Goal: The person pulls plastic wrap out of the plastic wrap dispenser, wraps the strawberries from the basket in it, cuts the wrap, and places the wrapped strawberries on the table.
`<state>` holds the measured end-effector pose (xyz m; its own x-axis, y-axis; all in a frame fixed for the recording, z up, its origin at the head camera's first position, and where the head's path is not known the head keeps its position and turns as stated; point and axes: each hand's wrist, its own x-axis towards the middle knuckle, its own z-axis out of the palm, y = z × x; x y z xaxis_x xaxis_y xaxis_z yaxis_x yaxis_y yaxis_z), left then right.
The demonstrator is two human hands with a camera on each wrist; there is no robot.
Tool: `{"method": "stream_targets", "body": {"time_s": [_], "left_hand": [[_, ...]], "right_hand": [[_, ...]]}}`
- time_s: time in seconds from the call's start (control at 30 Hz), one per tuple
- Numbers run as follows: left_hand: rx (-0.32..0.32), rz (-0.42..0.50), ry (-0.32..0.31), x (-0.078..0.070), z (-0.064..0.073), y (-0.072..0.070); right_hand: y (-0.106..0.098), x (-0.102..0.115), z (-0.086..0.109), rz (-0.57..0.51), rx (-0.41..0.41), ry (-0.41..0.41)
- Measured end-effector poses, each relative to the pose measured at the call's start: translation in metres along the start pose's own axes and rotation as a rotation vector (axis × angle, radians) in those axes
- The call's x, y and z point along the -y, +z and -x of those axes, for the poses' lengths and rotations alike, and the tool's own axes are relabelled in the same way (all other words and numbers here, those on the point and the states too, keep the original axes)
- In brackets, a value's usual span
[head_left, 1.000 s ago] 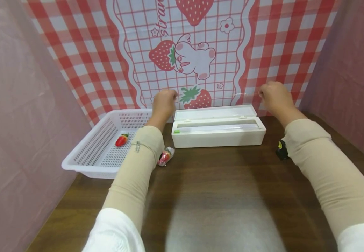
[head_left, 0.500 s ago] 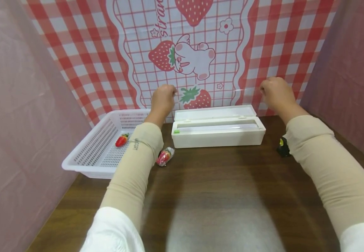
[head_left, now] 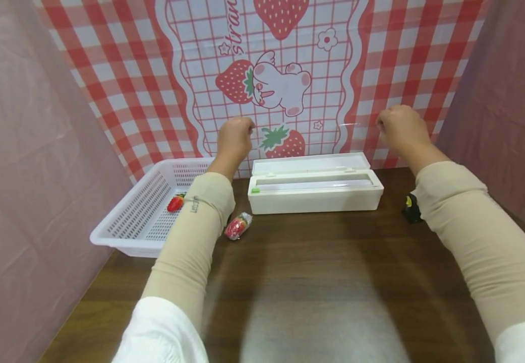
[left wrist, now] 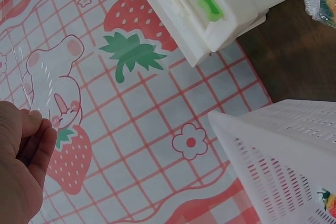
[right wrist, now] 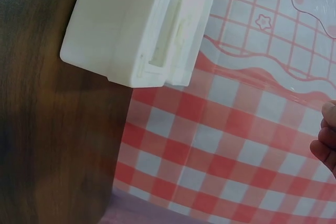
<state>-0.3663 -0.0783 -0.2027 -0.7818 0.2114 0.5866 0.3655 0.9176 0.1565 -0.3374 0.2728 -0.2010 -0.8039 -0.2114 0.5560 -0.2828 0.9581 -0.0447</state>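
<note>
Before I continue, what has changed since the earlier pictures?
The left hand and right hand rose slightly in the head view, lifting the clear plastic film between them; no grip visibly changed. The open white rectangular box, white perforated plastic basket and wrapped red strawberry stayed.

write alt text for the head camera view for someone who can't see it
A person's left hand and right hand are raised apart, pinching what looks like faint clear film, with an open white box set lower between them. On the wooden table, a wrapped strawberry lies near the box; a white basket at left holds another strawberry.
</note>
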Motion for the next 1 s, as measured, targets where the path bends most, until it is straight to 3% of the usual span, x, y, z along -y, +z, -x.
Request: {"method": "stream_targets", "body": {"time_s": [0.43,1.0], "left_hand": [[-0.017,-0.015,0.007,-0.001,-0.006,-0.01],[-0.04,-0.031,-0.01,-0.005,-0.016,-0.024]], "right_hand": [[-0.012,0.004,-0.006,-0.012,0.051,0.063],[-0.03,0.007,-0.016,0.03,0.049,0.054]]}}
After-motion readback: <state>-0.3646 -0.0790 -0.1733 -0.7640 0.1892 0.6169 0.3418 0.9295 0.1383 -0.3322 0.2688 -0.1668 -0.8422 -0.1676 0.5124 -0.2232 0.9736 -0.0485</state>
